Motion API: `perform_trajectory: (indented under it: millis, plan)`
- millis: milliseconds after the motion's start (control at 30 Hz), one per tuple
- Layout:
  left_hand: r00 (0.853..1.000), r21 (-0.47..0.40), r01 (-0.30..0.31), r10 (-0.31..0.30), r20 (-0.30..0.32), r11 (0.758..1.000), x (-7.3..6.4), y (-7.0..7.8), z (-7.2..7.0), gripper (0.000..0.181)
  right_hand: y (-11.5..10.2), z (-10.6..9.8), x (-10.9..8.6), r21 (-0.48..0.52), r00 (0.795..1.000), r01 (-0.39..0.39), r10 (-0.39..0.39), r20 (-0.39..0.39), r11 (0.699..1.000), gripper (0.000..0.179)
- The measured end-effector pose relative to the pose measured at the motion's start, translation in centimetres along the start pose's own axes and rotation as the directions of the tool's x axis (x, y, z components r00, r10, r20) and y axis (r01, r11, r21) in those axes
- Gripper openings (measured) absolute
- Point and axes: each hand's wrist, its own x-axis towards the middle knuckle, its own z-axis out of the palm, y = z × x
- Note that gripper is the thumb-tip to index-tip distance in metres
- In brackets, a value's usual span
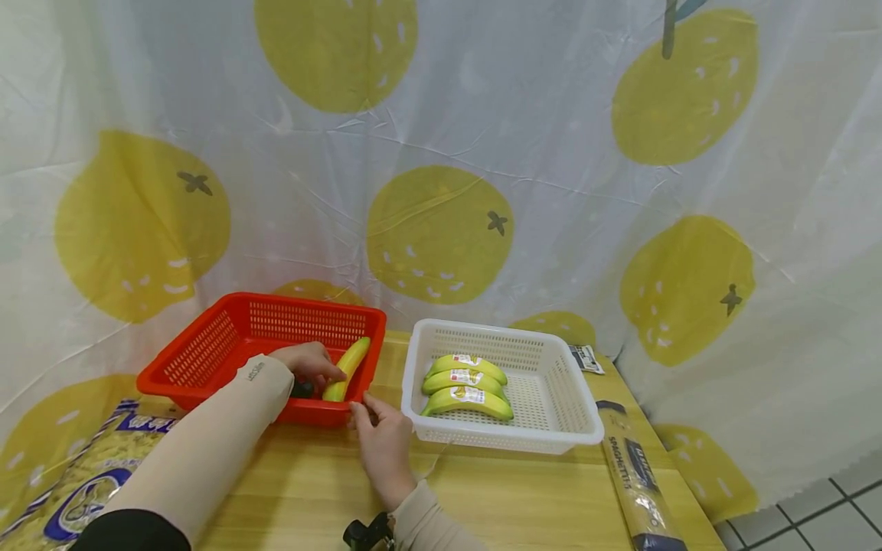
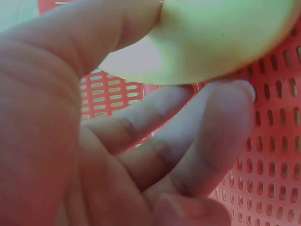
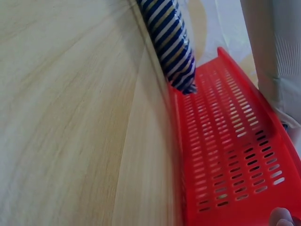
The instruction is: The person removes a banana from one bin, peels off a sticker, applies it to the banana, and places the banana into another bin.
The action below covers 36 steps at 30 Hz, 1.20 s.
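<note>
A single yellow banana (image 1: 352, 363) lies along the right side inside the red basket (image 1: 200, 363). My left hand (image 1: 306, 361) reaches over the basket's front rim and grips that banana. In the left wrist view the thumb is against the pale banana (image 2: 202, 42), with curled fingers (image 2: 221, 127) beneath it, close to the perforated wall. My right hand (image 1: 387, 451) pinches the red basket's front right corner; only a fingertip (image 3: 281, 216) shows at the rim in the right wrist view. Part of the left hand's grip is hidden in the head view.
To the right stands a white basket (image 1: 586, 425) holding three labelled bananas (image 1: 468, 386). A spaghetti pack (image 1: 634, 474) lies along the table's right edge, with a small printed packet (image 1: 586, 358) behind it. A blue-and-yellow bag (image 1: 89, 490) is at front left. A lemon-print curtain (image 1: 441, 130) hangs behind.
</note>
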Motion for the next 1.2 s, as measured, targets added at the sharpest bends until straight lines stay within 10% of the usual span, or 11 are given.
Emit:
perform_trajectory:
  millis: [400, 833, 1200]
  plan:
    - [0.982, -0.023, 0.089, -0.091, -0.165, 0.996, -1.8, -0.6, -1.6, 0.034, -0.7, 0.4, -0.3, 0.003, 1.000, -0.007, 0.007, 0.013, 1.000, 0.021]
    - [0.962, -0.061, -0.067, 0.048, -0.267, 0.996, -5.4, 0.5, -4.6, 0.036, -0.7, 0.0, -0.3, -0.002, 1.000, -0.019, 0.019, 0.007, 1.000, 0.021]
    - [0.865, -0.186, -0.348, 0.237, -0.443, 0.919, -12.7, 4.2, -0.8, 0.046, -1.7, -2.1, -1.0, 0.017, 0.996, 0.070, -0.071, 0.053, 0.997, 0.012]
